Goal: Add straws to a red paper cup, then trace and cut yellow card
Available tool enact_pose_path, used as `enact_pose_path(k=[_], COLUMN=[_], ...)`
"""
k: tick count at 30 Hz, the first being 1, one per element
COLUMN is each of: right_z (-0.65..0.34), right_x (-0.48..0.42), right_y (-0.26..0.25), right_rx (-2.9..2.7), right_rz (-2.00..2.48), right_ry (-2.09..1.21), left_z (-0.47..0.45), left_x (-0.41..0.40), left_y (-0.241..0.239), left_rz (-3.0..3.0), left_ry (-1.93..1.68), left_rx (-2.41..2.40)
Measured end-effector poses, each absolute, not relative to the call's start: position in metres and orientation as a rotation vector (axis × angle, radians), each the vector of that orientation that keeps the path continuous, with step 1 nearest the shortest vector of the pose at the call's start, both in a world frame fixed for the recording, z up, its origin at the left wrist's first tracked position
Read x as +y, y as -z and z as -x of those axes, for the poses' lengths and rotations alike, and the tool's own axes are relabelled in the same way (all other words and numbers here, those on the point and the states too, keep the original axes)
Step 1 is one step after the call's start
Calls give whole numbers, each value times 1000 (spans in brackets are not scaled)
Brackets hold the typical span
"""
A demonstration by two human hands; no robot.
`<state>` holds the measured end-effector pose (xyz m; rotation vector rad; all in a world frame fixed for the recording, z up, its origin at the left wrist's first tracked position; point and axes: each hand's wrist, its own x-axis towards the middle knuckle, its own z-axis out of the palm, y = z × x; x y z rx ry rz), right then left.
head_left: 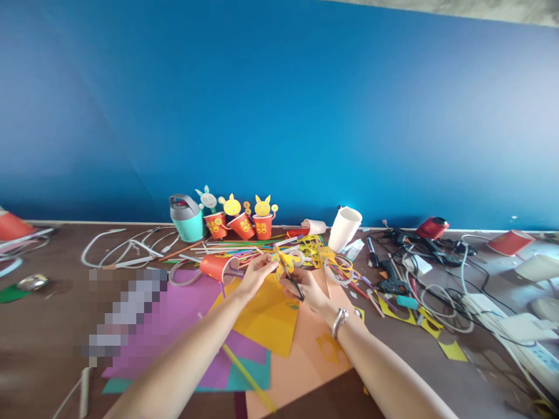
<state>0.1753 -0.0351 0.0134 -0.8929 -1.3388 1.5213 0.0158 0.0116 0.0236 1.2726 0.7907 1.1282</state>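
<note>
My right hand point(309, 289) is closed round the dark handles of a pair of scissors point(285, 263), whose blades point up and away. In my left hand point(260, 272) a small yellow paper piece point(283, 269) is pinched, right beside the blades; whether they touch it I cannot tell. Below both hands lies a golden-yellow sheet point(266, 320), over purple paper point(183, 326) and peach paper point(301, 372). An orange-red paper cup point(213, 267) rests on its side to the left of my left hand.
Three red cups with paper animal heads point(263, 224) stand by the blue wall, next to a teal flask point(187, 221). A white cup point(344, 230) stands behind my right hand. Glue guns point(393, 282), cables and a power strip point(519, 343) crowd the right side.
</note>
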Motion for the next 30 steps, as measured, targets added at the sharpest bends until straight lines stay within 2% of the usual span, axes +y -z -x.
enact_pose_path(k=[30], right_z=[-179], right_x=[-36], right_y=[-18], right_rx=[-1344], right_rz=[965], right_ry=[-1508], left_z=[-13], left_x=[15], left_y=[-22], left_rz=[-1255], left_ry=[-1190], left_rx=[825])
